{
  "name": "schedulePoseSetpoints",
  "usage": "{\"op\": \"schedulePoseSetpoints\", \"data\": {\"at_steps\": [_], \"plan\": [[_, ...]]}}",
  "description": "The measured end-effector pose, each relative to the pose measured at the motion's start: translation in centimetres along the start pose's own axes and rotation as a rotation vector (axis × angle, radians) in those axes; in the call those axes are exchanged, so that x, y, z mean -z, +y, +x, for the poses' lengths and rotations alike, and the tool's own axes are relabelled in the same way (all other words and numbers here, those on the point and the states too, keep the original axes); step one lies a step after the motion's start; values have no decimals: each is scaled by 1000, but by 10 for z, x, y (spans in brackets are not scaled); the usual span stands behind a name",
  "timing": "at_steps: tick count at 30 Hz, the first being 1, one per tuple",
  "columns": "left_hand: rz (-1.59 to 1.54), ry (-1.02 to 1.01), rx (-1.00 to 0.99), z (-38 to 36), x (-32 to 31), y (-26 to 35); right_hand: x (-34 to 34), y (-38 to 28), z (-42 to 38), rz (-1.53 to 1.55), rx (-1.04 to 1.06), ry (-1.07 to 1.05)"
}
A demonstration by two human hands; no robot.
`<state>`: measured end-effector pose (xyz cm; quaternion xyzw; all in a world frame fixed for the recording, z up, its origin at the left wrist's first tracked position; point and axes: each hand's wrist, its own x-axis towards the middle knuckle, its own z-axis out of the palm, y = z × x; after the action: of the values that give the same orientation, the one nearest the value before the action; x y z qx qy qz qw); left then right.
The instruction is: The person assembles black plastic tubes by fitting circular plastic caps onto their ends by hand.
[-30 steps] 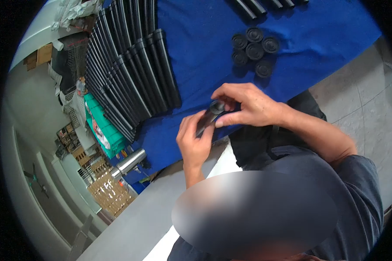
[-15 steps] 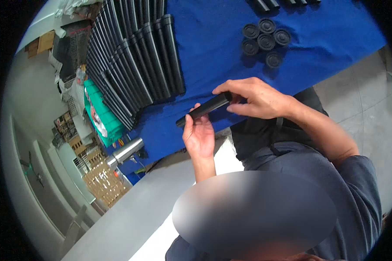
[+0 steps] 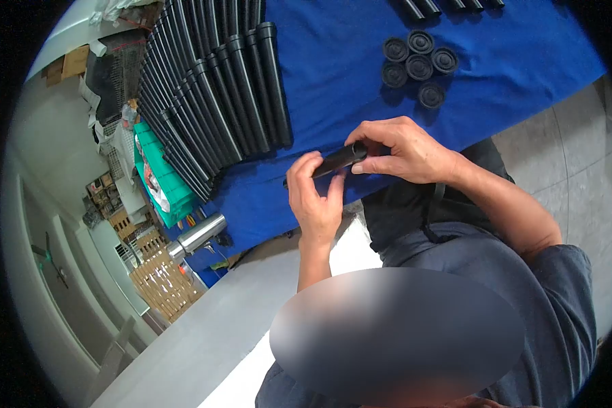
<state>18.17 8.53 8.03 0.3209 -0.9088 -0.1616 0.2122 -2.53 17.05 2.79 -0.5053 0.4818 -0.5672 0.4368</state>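
A short black tube (image 3: 338, 160) is held at a slant above the front edge of the blue-covered table. My left hand (image 3: 315, 202) is wrapped round its lower left part, thumb on the near side and fingers over the far side. At the tube's upper right end, which shows an open rim, my right hand (image 3: 404, 151) is closed with thumb and fingertips against it. Whether a small part sits between those fingertips cannot be made out. Beyond my right hand lie several round black caps (image 3: 419, 66) with ringed faces, grouped on the cloth.
Many long black tubes (image 3: 245, 95) lie side by side on the blue cloth (image 3: 333, 68) at the left. Beside them are a green bin (image 3: 158, 177) and a shiny metal cylinder (image 3: 198, 234). More black tube ends (image 3: 428, 8) show at the far edge.
My left hand has turned from palm up to fingers over the tube. My right thumb and fingers have closed in on the tube's end.
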Motion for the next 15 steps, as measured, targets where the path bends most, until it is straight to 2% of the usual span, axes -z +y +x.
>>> {"op": "schedulePoseSetpoints", "data": {"at_steps": [2,3,6,15], "plan": [[-66,-106,29,-2,2,-16,-1,2,-2,23,-19,-11],[-122,-127,77,1,5,-13,-1,1,-2,46,-10,1],[-177,-185,57,10,18,2,-1,-4,0,77,8,-6],[-384,-415,224,1,34,-14,-1,2,-1,59,60,-35]]}}
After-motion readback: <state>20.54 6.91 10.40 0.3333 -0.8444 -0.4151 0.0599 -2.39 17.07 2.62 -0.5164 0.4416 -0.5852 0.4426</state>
